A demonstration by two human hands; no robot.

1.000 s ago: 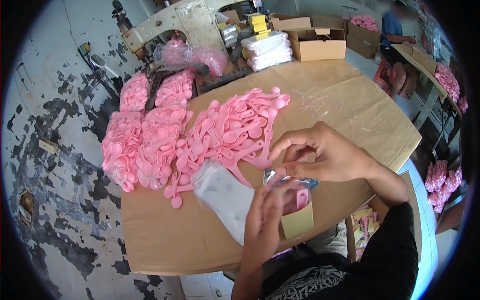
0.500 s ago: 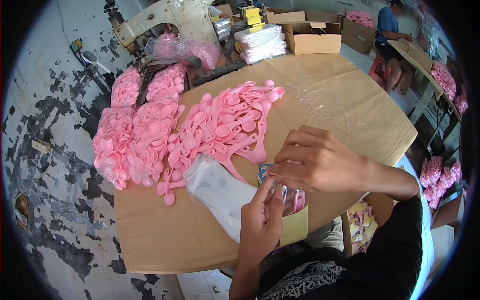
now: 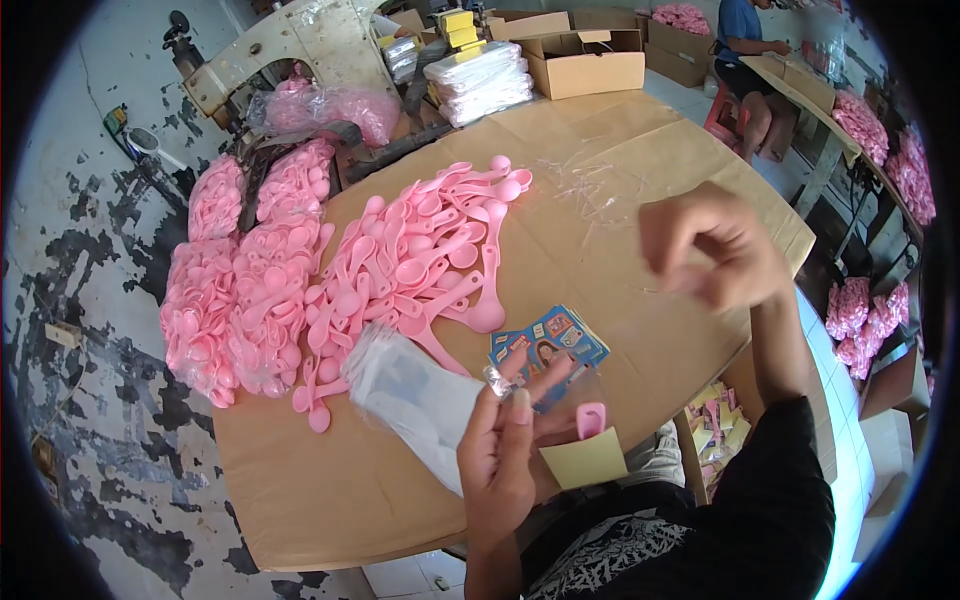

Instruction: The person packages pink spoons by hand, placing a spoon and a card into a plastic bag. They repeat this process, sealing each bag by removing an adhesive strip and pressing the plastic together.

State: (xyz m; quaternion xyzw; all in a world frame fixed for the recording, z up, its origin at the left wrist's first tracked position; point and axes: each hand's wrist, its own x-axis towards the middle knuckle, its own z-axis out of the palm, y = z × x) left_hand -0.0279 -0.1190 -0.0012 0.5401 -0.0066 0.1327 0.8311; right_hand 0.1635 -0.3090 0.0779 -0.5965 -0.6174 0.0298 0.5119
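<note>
My left hand (image 3: pixel 500 455) pinches the top of a small clear plastic bag (image 3: pixel 565 400) between thumb and fingers. Inside the bag show a pink plastic spoon handle (image 3: pixel 591 420) and a pale yellow card (image 3: pixel 585 458). Behind the fingertips lies a stack of printed blue cards (image 3: pixel 572 335). My right hand (image 3: pixel 712 245) is raised over the right of the table, curled and blurred; whatever sits in its fingers is too small to make out. Left of the bag lie a pile of loose pink measuring spoons (image 3: pixel 410 255) and a sheaf of clear plastic bags (image 3: pixel 410 395).
Full bags of pink spoons (image 3: pixel 235 290) line the table's left edge. Thin plastic strips (image 3: pixel 590 195) lie on the brown table covering (image 3: pixel 690 150). At the back are stacked plastic packs (image 3: pixel 482 85) and a cardboard box (image 3: pixel 590 70). A seated person (image 3: pixel 742 50) works at the far right.
My right hand has left the bag and moved up and right, away from my left hand. The blue cards are now more exposed. The camera view has shifted slightly.
</note>
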